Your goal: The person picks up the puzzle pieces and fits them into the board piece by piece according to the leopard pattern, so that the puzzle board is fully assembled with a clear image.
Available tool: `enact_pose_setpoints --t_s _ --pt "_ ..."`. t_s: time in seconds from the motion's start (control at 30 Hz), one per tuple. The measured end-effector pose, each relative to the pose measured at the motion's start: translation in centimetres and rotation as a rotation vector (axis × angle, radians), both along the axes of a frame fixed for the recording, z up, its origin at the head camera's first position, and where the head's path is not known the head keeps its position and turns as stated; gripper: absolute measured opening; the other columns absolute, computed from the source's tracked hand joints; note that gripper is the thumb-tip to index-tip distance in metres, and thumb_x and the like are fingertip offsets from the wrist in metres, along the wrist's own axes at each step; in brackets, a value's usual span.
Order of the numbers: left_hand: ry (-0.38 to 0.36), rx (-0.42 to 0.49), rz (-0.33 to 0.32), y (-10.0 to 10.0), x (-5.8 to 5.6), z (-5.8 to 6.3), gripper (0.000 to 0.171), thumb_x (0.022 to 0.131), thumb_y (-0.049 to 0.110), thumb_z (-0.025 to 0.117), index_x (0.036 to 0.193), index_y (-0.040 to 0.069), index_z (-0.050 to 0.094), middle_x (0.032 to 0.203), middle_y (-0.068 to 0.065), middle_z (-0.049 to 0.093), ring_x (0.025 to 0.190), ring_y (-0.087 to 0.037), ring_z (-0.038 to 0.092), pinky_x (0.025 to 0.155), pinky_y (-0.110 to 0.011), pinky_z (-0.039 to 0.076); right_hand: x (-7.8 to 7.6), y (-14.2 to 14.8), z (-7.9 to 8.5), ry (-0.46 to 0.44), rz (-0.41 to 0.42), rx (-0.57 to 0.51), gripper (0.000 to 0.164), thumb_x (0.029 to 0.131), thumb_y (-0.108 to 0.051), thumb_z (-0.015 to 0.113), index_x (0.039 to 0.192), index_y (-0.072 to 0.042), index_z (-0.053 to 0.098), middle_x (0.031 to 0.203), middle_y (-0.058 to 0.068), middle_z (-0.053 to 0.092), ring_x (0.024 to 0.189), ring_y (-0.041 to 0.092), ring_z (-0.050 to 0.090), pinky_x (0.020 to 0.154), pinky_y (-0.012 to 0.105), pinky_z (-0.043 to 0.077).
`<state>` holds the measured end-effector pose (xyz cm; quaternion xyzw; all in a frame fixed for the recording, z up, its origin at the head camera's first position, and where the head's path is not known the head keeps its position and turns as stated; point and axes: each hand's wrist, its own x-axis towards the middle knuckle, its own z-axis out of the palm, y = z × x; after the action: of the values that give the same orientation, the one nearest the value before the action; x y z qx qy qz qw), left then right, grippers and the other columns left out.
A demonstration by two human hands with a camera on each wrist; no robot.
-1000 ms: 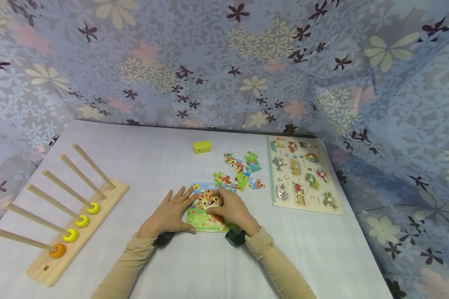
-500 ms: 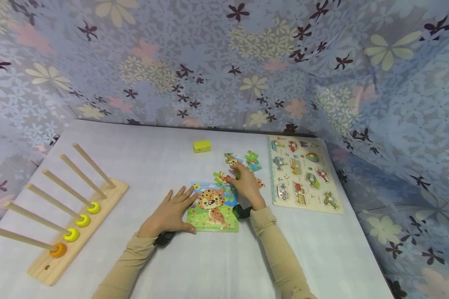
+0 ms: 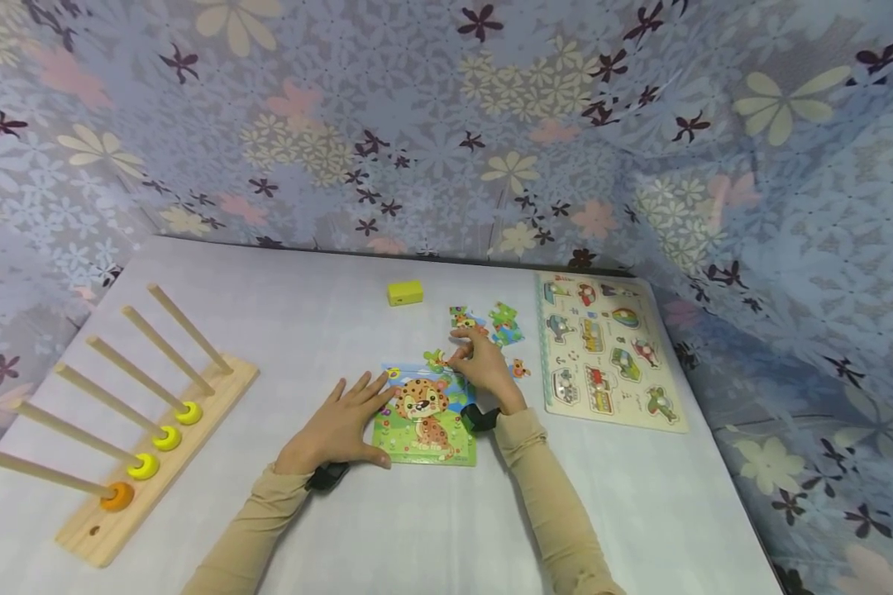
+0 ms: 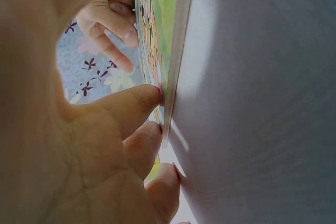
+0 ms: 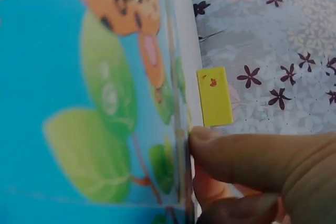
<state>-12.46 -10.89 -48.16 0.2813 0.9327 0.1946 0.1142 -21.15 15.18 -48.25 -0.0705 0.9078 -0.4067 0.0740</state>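
My left hand (image 3: 345, 420) lies with fingers spread along the left edge of a leopard jigsaw puzzle (image 3: 420, 421) in a flat board. In the left wrist view its fingertips (image 4: 155, 95) rest at the board's edge. My right hand (image 3: 484, 364) is over the loose puzzle pieces beyond the board's top right corner, its thumb and index finger apart. The thumb tip is right at a green and orange puzzle piece (image 3: 435, 359). The right wrist view shows the thumb (image 5: 231, 156) overlapping the board's edge, other fingers bent below it. Part of the pieces is hidden under this hand.
More puzzle pieces (image 3: 504, 322) lie beyond the right hand, one piece (image 3: 519, 368) beside it. A yellow block (image 3: 405, 292) stands farther back. At the right is a vehicle peg puzzle (image 3: 610, 355); at the left, a wooden rack (image 3: 164, 459) with upright pegs and coloured rings.
My right hand has left the leopard's face on the board and moved up and right to the loose pieces, uncovering the picture. My left hand has stayed in place.
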Motion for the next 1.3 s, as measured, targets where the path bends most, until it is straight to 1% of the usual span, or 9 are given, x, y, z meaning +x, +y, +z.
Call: enact_pose_setpoints --t_s 0.1,0.2,0.33,0.47,0.6,0.8,1.0,1.17,1.3 --pt "0.004 -0.004 -0.001 -0.1 0.0 0.1 0.110 0.064 0.060 0.080 0.152 0.011 0.033 0.162 -0.013 0.021 0.148 -0.041 0.018 0.118 -0.066 0.013 -0.1 -0.3 -0.1 -0.012 0.000 0.027 0.043 0.090 -0.021 0.069 0.130 -0.010 0.057 0.085 0.007 0.066 0.061 0.015 0.052 0.056 0.026 0.040" --pt "0.006 -0.006 -0.001 0.0 0.0 0.2 0.110 0.064 0.061 0.079 0.152 0.011 0.033 0.162 -0.012 0.022 0.148 -0.040 0.018 0.118 -0.065 0.013 -0.4 -0.8 0.0 0.015 0.012 0.113 0.040 0.088 -0.031 0.071 0.123 -0.012 0.063 0.080 0.004 0.064 0.057 0.013 0.050 0.052 0.025 0.039" --pt "0.005 -0.005 -0.001 0.1 0.5 0.4 0.110 0.064 0.061 0.079 0.151 0.011 0.034 0.161 -0.013 0.025 0.148 -0.041 0.020 0.117 -0.066 0.015 -0.4 -1.4 0.0 0.024 0.035 0.170 0.039 0.086 -0.033 0.073 0.119 -0.013 0.066 0.080 0.003 0.061 0.058 0.015 0.048 0.051 0.027 0.038" --pt "0.009 -0.008 -0.002 0.0 1.2 0.6 0.109 0.064 0.060 0.080 0.151 0.010 0.036 0.160 -0.013 0.027 0.147 -0.041 0.022 0.116 -0.066 0.018 0.0 -1.4 0.0 0.016 0.032 0.162 0.043 0.084 -0.031 0.076 0.121 -0.012 0.065 0.099 0.008 0.064 0.081 0.022 0.059 0.068 0.035 0.049" --pt "0.013 -0.013 0.002 0.0 1.8 0.6 0.109 0.063 0.059 0.081 0.150 0.010 0.037 0.159 -0.013 0.028 0.147 -0.042 0.023 0.116 -0.065 0.019 0.8 -1.0 0.0 0.028 0.007 0.179 0.048 0.080 -0.033 0.079 0.120 -0.010 0.064 0.118 0.011 0.061 0.102 0.027 0.059 0.086 0.043 0.052" --pt "0.025 -0.023 0.005 0.0 2.6 0.0 0.110 0.064 0.062 0.079 0.150 0.011 0.036 0.160 -0.013 0.027 0.147 -0.041 0.024 0.116 -0.064 0.021 1.5 -0.6 0.2 0.062 0.010 0.192 0.049 0.080 -0.032 0.079 0.119 -0.006 0.064 0.116 0.014 0.057 0.093 0.028 0.058 0.083 0.044 0.052" --pt "0.034 -0.013 0.012 -0.2 3.1 -0.4 0.111 0.062 0.062 0.080 0.150 0.011 0.036 0.160 -0.012 0.027 0.147 -0.040 0.024 0.117 -0.063 0.021 1.6 -0.6 0.3 0.044 0.025 0.185 0.043 0.084 -0.028 0.077 0.116 -0.003 0.063 0.113 0.015 0.054 0.090 0.026 0.056 0.080 0.041 0.052" --pt "0.048 -0.037 0.014 -0.2 3.1 -0.4 0.110 0.062 0.064 0.078 0.151 0.013 0.036 0.160 -0.010 0.028 0.147 -0.037 0.024 0.118 -0.061 0.021 1.1 -0.2 0.5 0.051 0.004 0.181 0.031 0.087 -0.018 0.073 0.112 -0.002 0.065 0.109 0.016 0.056 0.087 0.025 0.055 0.078 0.039 0.050" --pt "0.069 -0.078 0.009 -0.3 2.7 0.1 0.109 0.064 0.066 0.076 0.151 0.014 0.036 0.160 -0.010 0.029 0.147 -0.037 0.025 0.118 -0.061 0.022 0.2 0.2 0.7 0.029 0.037 0.207 0.039 0.088 -0.016 0.071 0.123 -0.003 0.060 0.111 0.016 0.059 0.092 0.026 0.057 0.081 0.041 0.050"
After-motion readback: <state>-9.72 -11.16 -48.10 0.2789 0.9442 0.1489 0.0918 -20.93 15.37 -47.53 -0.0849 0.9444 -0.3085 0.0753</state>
